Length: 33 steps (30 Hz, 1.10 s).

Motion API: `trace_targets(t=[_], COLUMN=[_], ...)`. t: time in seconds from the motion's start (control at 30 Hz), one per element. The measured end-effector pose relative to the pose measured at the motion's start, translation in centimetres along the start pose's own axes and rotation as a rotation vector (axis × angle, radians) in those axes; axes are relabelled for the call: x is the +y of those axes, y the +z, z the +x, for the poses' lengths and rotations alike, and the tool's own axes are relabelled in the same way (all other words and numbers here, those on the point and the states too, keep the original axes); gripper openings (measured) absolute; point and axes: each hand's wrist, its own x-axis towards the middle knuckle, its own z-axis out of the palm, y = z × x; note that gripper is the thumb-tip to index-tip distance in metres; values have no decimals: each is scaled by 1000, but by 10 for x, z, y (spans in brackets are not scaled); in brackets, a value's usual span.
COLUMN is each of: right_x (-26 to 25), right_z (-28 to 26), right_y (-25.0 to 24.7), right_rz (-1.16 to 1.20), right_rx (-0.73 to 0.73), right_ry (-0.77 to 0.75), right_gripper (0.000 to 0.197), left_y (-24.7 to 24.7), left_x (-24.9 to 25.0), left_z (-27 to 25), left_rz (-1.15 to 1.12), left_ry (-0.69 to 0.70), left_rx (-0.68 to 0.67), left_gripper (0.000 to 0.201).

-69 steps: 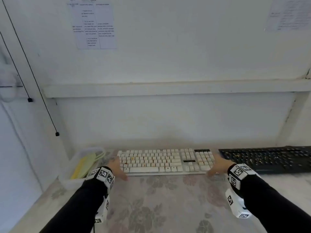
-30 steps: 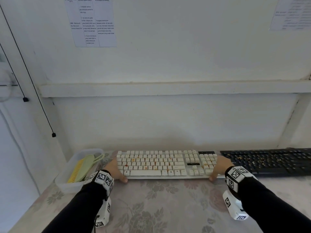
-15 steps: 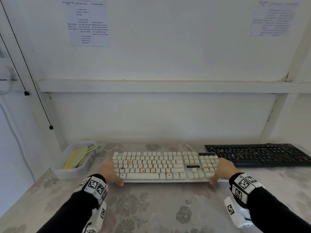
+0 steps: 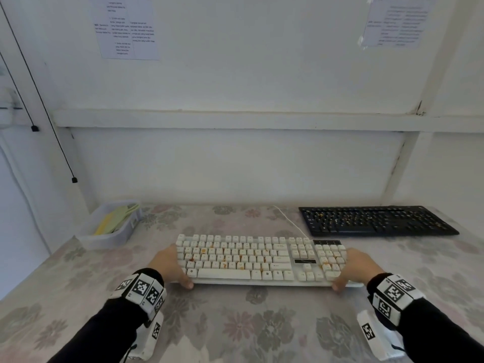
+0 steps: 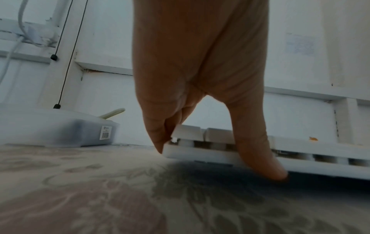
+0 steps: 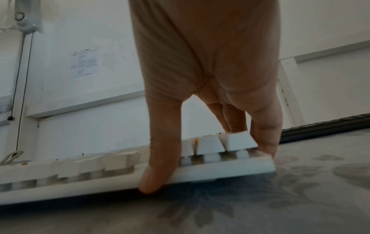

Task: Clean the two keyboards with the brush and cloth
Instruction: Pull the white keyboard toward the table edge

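A white keyboard [image 4: 259, 260] with orange crumbs on its keys sits in front of me, held a little off the tablecloth. My left hand [image 4: 170, 265] grips its left end, thumb [image 5: 258, 155] on the front edge. My right hand [image 4: 358, 265] grips its right end, thumb [image 6: 158, 171] on the front edge and fingers round the side. The white keyboard [image 6: 120, 174] casts a shadow beneath. A black keyboard [image 4: 377, 220] speckled with crumbs lies at the back right. A yellow-green brush [image 4: 115, 218] lies in a clear bin [image 4: 110, 238] at the back left.
A floral cloth [image 4: 235, 328] covers the table. The white keyboard's cable [image 4: 288, 221] runs back toward the wall. Black cords [image 4: 52, 127] hang down at the left. White wall panels close off the back.
Both hands have pulled the white keyboard from the back of the table toward me, away from the black keyboard. The head view has tilted down.
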Motion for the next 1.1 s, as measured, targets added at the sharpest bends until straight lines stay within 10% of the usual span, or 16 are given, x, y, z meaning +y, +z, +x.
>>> trace_targets(t=[1.1], right_x=[67], right_z=[-9], right_y=[-35], right_rz=[-76], right_rx=[-14], right_ry=[114], right_gripper=[77], left_y=[38], left_x=[70], left_z=[-38], left_rz=[181], left_ry=[-6], left_rx=[-90], left_gripper=[100])
